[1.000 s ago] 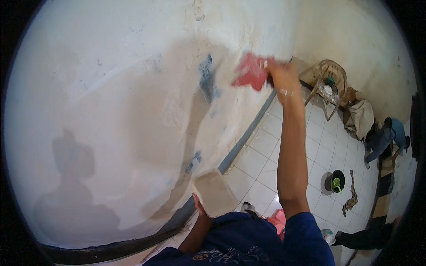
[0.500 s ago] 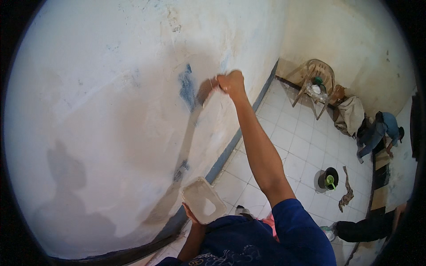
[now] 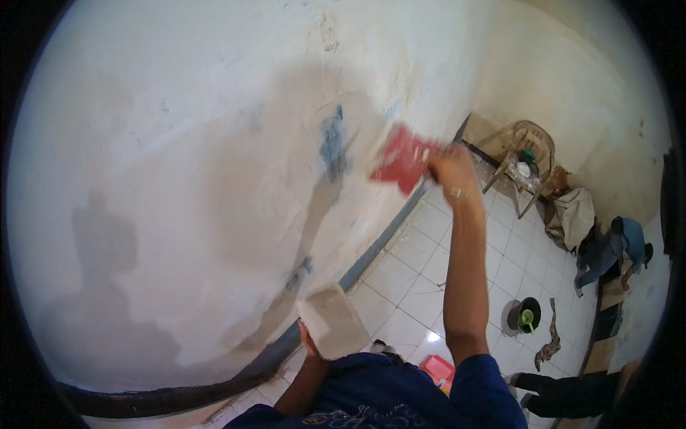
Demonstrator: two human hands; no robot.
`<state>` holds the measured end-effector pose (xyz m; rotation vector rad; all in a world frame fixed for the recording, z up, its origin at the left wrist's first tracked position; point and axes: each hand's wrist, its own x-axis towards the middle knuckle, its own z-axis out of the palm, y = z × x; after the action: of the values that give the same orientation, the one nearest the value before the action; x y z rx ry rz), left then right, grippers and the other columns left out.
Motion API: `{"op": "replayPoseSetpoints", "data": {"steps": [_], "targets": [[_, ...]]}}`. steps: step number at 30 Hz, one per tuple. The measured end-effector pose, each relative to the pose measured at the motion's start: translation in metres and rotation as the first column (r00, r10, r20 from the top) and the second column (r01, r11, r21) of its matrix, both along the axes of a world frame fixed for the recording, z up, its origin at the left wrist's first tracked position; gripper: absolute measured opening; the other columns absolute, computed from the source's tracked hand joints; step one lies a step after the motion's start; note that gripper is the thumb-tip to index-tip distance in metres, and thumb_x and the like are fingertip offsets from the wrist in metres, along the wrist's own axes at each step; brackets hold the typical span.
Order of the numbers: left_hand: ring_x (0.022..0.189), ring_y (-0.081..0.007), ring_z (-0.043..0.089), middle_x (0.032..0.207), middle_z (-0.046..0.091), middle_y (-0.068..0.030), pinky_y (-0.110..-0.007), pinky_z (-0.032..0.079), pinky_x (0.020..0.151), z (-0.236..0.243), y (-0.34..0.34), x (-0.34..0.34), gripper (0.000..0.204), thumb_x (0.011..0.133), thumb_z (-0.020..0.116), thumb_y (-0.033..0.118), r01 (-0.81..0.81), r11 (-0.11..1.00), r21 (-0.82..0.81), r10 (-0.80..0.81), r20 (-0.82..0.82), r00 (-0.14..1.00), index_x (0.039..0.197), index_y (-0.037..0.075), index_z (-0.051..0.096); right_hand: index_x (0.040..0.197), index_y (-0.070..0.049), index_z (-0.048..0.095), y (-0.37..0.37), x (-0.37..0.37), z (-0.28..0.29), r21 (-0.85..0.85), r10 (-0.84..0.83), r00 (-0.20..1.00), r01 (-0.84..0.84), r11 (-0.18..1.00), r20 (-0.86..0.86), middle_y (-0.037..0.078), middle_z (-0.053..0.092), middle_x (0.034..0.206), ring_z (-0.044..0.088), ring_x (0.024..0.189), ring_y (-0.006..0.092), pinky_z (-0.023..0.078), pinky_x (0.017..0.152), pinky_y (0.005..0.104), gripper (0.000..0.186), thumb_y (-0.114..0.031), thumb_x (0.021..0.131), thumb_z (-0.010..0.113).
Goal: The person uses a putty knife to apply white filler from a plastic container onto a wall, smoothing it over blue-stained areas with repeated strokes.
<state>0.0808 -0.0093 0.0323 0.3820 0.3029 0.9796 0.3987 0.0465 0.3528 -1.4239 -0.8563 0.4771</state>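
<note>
My right hand (image 3: 453,170) is closed on a red putty spreader (image 3: 402,159), held out at arm's length beside the wall and smeared by motion. Whitish smears show on its blade. Between the spreader and the whitewashed wall (image 3: 214,179) there seems to be a gap. Bare blue patches (image 3: 332,143) show through the pale coating left of the spreader. Low by my body, my left hand (image 3: 310,341) grips the edge of a rectangular whitish tub (image 3: 334,322), tilted, with pale paste inside. Most of the left fingers are hidden beneath the tub.
White floor tiles (image 3: 407,247) run along the wall's dark base strip. A dirty chair (image 3: 529,154) holding bags stands in the far corner, beside a sack (image 3: 572,214). A black bucket (image 3: 527,314) with a green dipper and a crumpled rag (image 3: 549,343) lie right. Two people work at the right wall.
My right hand has swung right and away from the wall, turning the spreader so its red face shows. The view has shifted left a little. The left hand still holds the tub.
</note>
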Motion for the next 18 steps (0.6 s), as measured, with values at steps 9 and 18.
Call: {"op": "replayPoseSetpoints", "data": {"steps": [9, 18], "targets": [[0.129, -0.0397, 0.046, 0.147, 0.04, -0.0163, -0.061, 0.043, 0.101, -0.056, -0.012, -0.031, 0.091, 0.084, 0.045, 0.075, -0.084, 0.991, -0.108, 0.076, -0.076, 0.994, 0.151, 0.016, 0.027, 0.085, 0.007, 0.067, 0.027, -0.019, -0.199, -0.265, 0.156, 0.878, -0.3, 0.916, -0.453, 0.012, 0.068, 0.073, 0.062, 0.057, 0.0157, 0.042, 0.048, 0.0247, 0.018, -0.01, 0.08, 0.065], [0.129, -0.0404, 0.046, 0.148, 0.039, -0.0158, -0.062, 0.042, 0.101, -0.075, -0.019, -0.037, 0.091, 0.084, 0.046, 0.075, -0.114, 0.983, -0.141, 0.103, -0.079, 0.991, 0.152, 0.018, 0.026, 0.064, 0.009, 0.061, 0.076, -0.023, -0.224, -0.31, 0.155, 0.899, -0.297, 0.903, -0.41, 0.016, 0.061, 0.061, 0.054, 0.047, 0.0169, 0.036, 0.039, 0.031, 0.017, -0.006, 0.073, 0.06]]}}
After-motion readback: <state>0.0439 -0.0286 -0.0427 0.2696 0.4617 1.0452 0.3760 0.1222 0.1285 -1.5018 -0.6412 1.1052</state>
